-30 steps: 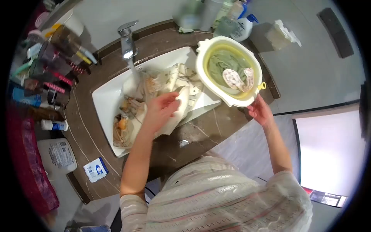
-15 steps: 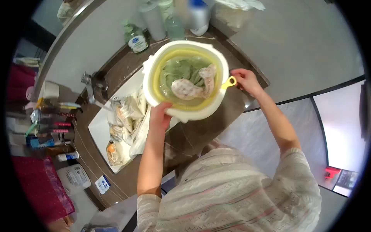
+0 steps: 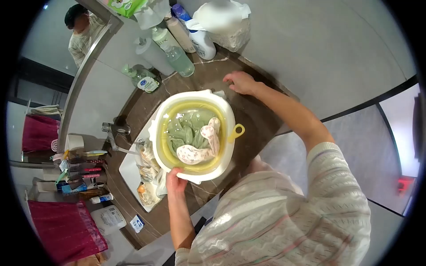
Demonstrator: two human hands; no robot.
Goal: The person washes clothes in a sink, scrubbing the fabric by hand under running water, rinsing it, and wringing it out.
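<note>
The left hand [image 3: 176, 179] grips the near rim of a white-and-yellow basin [image 3: 229, 124], which sits across the right part of the sink [image 3: 128, 169] and the counter [image 3: 250, 113] beside it. A green cloth [image 3: 188, 129] and a patterned cloth [image 3: 194, 154] lie in its water. The right hand [image 3: 241, 83] is empty, fingers loosely bent — over the counter, far and right of the basin. Water runs from the faucet [image 3: 117, 130] at left; a clear bottle [image 3: 181, 63] stands on the far side.
</note>
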